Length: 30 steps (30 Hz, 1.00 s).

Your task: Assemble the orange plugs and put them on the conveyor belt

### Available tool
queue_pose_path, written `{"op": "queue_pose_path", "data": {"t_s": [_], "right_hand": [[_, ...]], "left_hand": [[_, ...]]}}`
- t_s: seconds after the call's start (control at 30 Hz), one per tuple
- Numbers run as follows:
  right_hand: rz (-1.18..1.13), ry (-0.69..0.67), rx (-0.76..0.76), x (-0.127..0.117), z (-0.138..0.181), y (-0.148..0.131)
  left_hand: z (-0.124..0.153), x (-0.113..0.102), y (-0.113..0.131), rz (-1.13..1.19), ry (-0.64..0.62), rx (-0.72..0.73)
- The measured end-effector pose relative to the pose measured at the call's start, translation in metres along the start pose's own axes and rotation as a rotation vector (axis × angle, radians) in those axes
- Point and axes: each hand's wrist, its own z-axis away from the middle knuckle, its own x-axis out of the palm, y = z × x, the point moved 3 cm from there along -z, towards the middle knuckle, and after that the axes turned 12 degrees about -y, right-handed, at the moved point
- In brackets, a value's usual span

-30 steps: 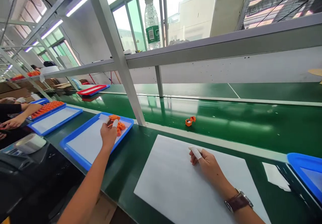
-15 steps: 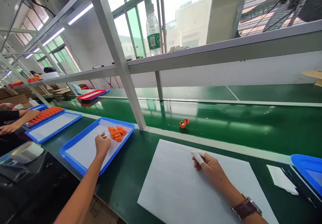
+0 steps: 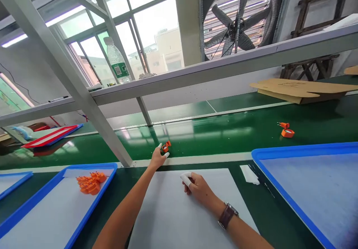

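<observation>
My left hand point(image 3: 159, 157) reaches forward over the belt's near edge, its white-capped fingertips pinching a small orange part point(image 3: 167, 146) that sits on the green conveyor belt point(image 3: 212, 133). My right hand point(image 3: 197, 186) rests curled on the white sheet point(image 3: 173, 215) in front of me, a white cot on its forefinger and a watch on the wrist; nothing shows in it. A pile of several orange parts point(image 3: 91, 182) lies in the blue tray point(image 3: 36, 208) at my left.
Another orange part point(image 3: 286, 130) lies on the belt at the right. A second blue tray point(image 3: 313, 182) sits at the right, with a white scrap point(image 3: 250, 174) beside it. A slanted metal post point(image 3: 84, 103), a shelf rail with a water bottle point(image 3: 117, 60), flat cardboard point(image 3: 302, 88) and a red tray point(image 3: 52, 136) stand behind.
My left hand left the tray of orange parts and reached right and forward to the orange part on the belt. My view swung to the right. My right hand stayed on the sheet.
</observation>
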Motion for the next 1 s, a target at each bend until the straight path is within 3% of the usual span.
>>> {"op": "queue_pose_path", "data": {"t_s": [0.1, 0.17, 0.33, 0.4, 0.53, 0.73, 0.9, 1.0], "right_hand": [[-0.037, 0.004, -0.022, -0.002, -0.002, -0.001], [-0.122, 0.035, -0.030, -0.005, -0.005, 0.000], [-0.470, 0.152, -0.056, -0.019, -0.014, -0.001], [-0.548, 0.135, -0.060, -0.021, -0.012, -0.005], [-0.370, 0.010, -0.056, -0.017, -0.003, -0.019], [-0.162, -0.010, -0.059, -0.007, 0.003, -0.023], [-0.150, -0.079, -0.016, 0.002, 0.004, -0.022], [-0.089, -0.054, -0.045, 0.005, 0.006, -0.023]], "left_hand": [[-0.017, 0.017, 0.017, 0.035, -0.051, -0.014], [-0.010, 0.029, 0.030, 0.074, -0.139, -0.001], [0.061, 0.051, 0.058, 0.129, -0.432, 0.077], [0.093, 0.049, 0.065, 0.013, -0.497, 0.148], [0.129, 0.036, 0.062, -0.245, -0.364, 0.210], [0.146, 0.035, 0.032, 0.263, -0.465, -0.067], [0.150, 0.031, 0.026, 0.426, -0.371, -0.065], [0.150, 0.031, 0.025, 0.478, -0.343, -0.063]]}}
